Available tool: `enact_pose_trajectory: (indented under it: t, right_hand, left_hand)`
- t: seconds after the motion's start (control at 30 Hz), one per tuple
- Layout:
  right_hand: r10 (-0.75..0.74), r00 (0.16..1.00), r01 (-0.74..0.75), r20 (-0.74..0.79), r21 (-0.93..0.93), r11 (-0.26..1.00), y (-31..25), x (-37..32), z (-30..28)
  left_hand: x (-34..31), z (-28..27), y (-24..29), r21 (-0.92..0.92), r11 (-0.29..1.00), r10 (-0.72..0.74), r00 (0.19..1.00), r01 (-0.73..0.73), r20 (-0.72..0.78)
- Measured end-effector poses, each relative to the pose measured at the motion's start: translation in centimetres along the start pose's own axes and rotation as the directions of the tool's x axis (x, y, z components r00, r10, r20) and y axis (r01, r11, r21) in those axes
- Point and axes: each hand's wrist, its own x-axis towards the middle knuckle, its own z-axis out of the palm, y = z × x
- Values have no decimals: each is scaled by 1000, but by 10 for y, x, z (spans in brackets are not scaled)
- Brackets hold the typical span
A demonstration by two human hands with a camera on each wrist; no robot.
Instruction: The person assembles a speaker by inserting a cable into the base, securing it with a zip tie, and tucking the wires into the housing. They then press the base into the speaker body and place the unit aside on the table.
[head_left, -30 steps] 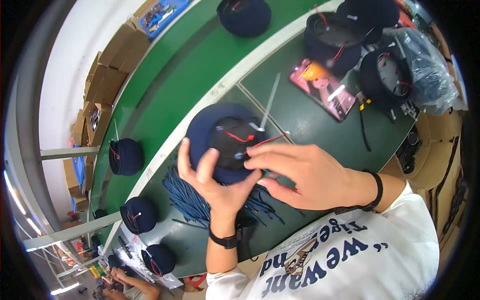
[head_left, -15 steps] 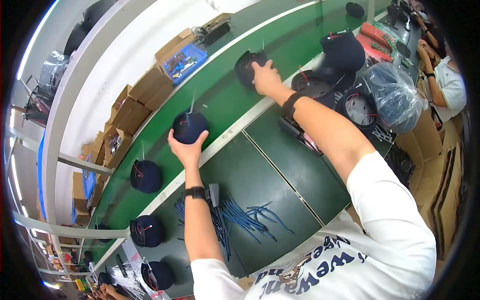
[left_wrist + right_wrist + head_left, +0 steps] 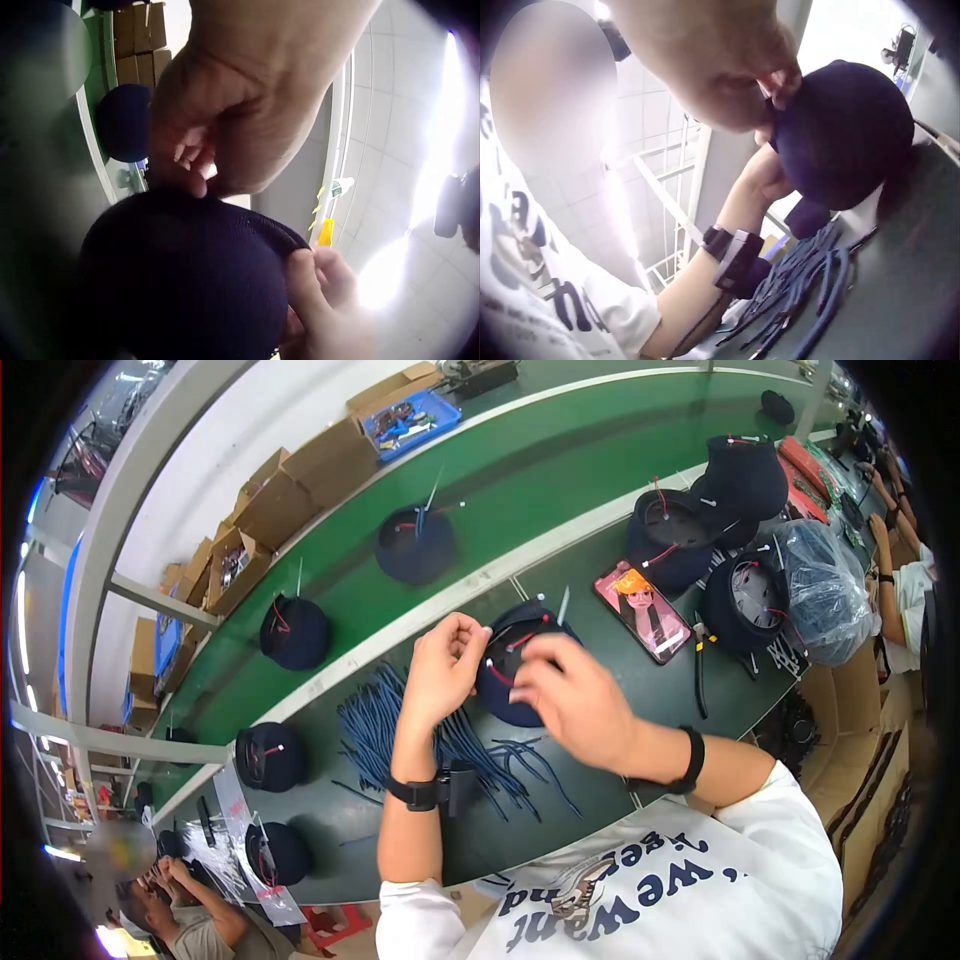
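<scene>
A navy knit cap (image 3: 512, 705) stands opening up on the dark green table, with red wires (image 3: 503, 675) and a pale cable tie (image 3: 563, 605) at its opening. My left hand (image 3: 443, 668) pinches its rim from the left. From the other side my right hand (image 3: 580, 705) reaches over the opening, fingers bent; in the left wrist view its thumb and fingers grip the rim. The right wrist view shows the cap's rounded outside (image 3: 847, 139) near both hands. A bundle of dark blue cords (image 3: 372, 725) lies beside my left forearm.
More navy caps stand on the green belt (image 3: 540, 490) beyond the table's pale edge. At the right are a phone (image 3: 645, 610), cutters (image 3: 700, 670), several caps (image 3: 668, 545) and a clear plastic bag (image 3: 825, 595). Cardboard boxes (image 3: 285, 505) line the wall.
My left hand has left one cap on the belt. My right hand has come back from another there. Both hands are now at a cap on the table.
</scene>
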Motion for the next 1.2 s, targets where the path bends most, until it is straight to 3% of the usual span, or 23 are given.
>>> enact_pose_trajectory:
  t: [0.03,0.1,0.13,0.2,0.23,0.27,0.33,0.37,0.43,0.5,0.73,0.77,0.87,0.9,0.93,1.0,1.1,1.2]
  right_hand:
    - [-4,998,3,59,13,1000,-8,-13,0]
    - [-6,982,-5,187,59,998,-21,-32,-5]
    - [6,982,-19,187,68,998,-23,-32,-14]
    - [25,981,-43,190,89,995,-28,-30,-35]
    - [-14,995,14,95,10,1000,-21,-18,-45]
    - [25,994,-22,104,-25,999,-16,1,-56]
    - [-49,998,52,51,-73,996,7,38,-44]
    - [18,978,-19,206,1,1000,25,45,-32]
    - [116,859,-190,498,100,977,55,52,-6]
    - [151,910,-195,385,77,978,50,45,2]
    - [144,986,-139,86,-64,988,40,16,16]
    - [126,991,-121,53,-96,988,39,16,14]
    - [359,890,-408,280,138,903,38,33,-27]
    - [332,906,-405,264,306,862,41,35,-38]
    - [331,888,-431,318,327,841,47,35,-50]
    - [391,811,-576,435,477,664,56,27,-61]
    - [186,884,-393,428,469,791,69,14,-61]
    - [97,924,-287,371,502,816,82,9,-52]
  left_hand:
    - [-8,-5,9,100,995,7,999,-10,37]
    - [-24,-4,17,119,989,92,996,-92,10]
    - [-33,-5,20,134,982,137,991,-136,-4]
    - [-56,-6,24,271,958,92,996,-93,16]
    - [-62,-2,26,319,942,118,993,-105,-21]
    - [-66,3,26,365,924,147,988,-116,-58]
    - [-62,13,18,356,930,169,968,-94,-186]
    - [-61,18,15,352,932,181,952,-87,-246]
    - [-59,27,20,369,928,169,944,-55,-285]
    - [-54,34,24,313,948,162,929,-53,-332]
    - [-40,56,2,450,849,487,740,-276,-464]
    - [-38,55,1,475,830,512,738,-293,-439]
    - [-18,29,1,462,753,612,757,-469,-229]
    - [-10,20,-1,485,699,663,731,-526,-162]
    - [-1,15,-1,485,683,674,727,-545,-131]
    - [6,5,18,574,615,700,709,-540,-83]
    - [-26,-3,53,506,614,742,662,-607,-106]
    - [-67,37,66,433,618,634,742,-656,219]
